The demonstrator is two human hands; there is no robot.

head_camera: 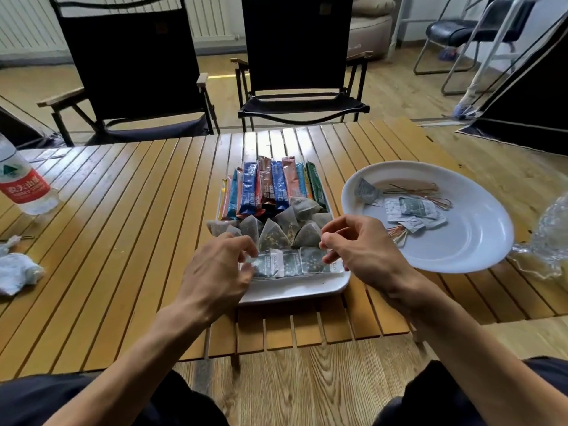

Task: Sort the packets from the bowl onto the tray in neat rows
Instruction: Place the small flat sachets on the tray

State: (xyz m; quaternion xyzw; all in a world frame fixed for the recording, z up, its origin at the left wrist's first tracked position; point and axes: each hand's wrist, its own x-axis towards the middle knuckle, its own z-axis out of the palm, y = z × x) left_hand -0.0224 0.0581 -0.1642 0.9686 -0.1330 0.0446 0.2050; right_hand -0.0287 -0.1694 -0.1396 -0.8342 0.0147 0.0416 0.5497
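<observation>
Left edge of slatted table (123,241): crumpled white cloth (17,272) and a water bottle (23,186) with red label, its Chinese characters too blurred to read. Centre: white tray (295,289) holding 3 rows, stick packets (270,187) at the far end, pyramid tea bags (276,230) in the middle, flat sachets (292,262) nearest. Left hand (215,272) pinches the leftmost sachet; right hand (362,250), fingers curled, pinches the rightmost sachet's corner. Right: white bowl (461,241) with remaining packets (412,209), near the table's right edge.
</observation>
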